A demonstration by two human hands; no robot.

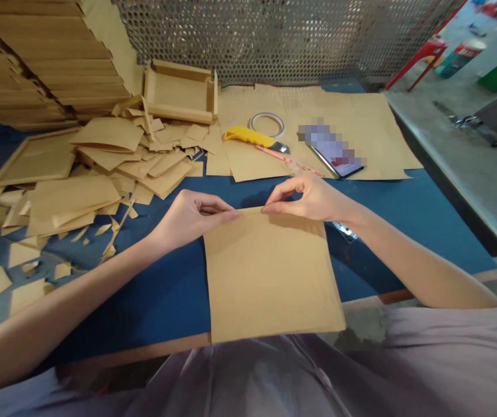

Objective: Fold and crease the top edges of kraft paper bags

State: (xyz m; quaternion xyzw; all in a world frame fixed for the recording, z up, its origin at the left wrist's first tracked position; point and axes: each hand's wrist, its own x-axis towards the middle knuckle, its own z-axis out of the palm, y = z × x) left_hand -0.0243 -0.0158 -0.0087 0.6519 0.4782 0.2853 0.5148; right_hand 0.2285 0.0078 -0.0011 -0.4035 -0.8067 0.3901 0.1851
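A sheet of brown kraft paper lies in front of me, its near edge reaching over the table's front edge. It looks folded or doubled, with a second layer showing along the right side. My left hand pinches its far edge near the left corner. A short way to the right, my right hand pinches the same far edge between thumb and fingers. Under my right wrist, a clear ruler-like strip peeks out, mostly hidden.
Beyond my hands lie a yellow utility knife, a tape roll, a pink pencil and a phone on brown sheets. Paper scraps cover the left, below a cardboard tray and tall cardboard stacks.
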